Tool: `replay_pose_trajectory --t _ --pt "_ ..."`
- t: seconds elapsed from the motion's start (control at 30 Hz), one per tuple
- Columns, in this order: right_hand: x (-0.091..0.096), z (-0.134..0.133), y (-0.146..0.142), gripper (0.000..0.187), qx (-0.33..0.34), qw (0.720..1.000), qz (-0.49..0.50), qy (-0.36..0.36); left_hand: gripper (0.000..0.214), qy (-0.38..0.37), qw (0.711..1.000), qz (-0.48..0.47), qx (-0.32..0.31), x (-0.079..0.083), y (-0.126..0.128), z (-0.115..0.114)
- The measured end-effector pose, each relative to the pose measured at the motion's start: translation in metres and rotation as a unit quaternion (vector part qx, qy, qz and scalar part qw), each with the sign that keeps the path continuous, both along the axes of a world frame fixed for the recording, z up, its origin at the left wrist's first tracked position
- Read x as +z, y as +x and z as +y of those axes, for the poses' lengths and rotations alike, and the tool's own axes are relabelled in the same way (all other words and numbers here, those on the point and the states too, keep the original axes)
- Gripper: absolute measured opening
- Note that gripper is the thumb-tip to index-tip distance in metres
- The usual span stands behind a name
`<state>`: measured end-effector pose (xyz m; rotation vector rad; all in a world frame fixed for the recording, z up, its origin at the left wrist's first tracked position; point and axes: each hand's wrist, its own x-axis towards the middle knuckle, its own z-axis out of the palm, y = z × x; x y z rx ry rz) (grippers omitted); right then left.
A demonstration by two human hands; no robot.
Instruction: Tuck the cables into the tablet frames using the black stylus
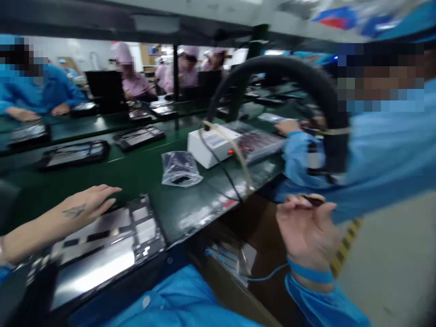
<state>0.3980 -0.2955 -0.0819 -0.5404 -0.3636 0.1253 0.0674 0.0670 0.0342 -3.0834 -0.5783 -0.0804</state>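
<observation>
My left hand (89,204) reaches in from the left with its fingers stretched out. It rests on or hovers over the far edge of an opened tablet-like device (146,227) with bare silver and black inner parts; whether it touches cannot be told. My right hand (308,229), wearing a blue wrist strap (311,272), is raised off the bench at the right. Its thumb and fingers pinch a small dark piece (314,200), too blurred to name. Beyond the device, a clear plastic bag (181,168) lies on the green bench (136,175).
A white box (213,143) with a red switch stands mid-bench beside a thick black hose (272,68). A co-worker in blue (384,136) sits close at the right. More opened devices (76,153) lie along the line. Below the bench edge is a cardboard box (238,290).
</observation>
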Motion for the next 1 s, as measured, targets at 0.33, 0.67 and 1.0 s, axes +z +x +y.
replay_pose_trajectory --t 0.33,0.67,1.0 --pt "0.087 0.192 -0.13 0.022 0.306 0.859 -0.36 -0.198 0.036 -0.08 0.994 -0.059 0.037 -0.041 -0.059 -0.033" --pt "0.064 0.233 -0.169 0.019 0.19 0.71 -0.59 -0.334 0.022 -0.084 0.995 -0.035 0.034 -0.044 -0.062 -0.054" --pt "0.065 0.232 -0.172 0.014 0.183 0.684 -0.624 -0.331 0.029 -0.094 0.995 -0.018 0.035 -0.046 -0.06 -0.054"
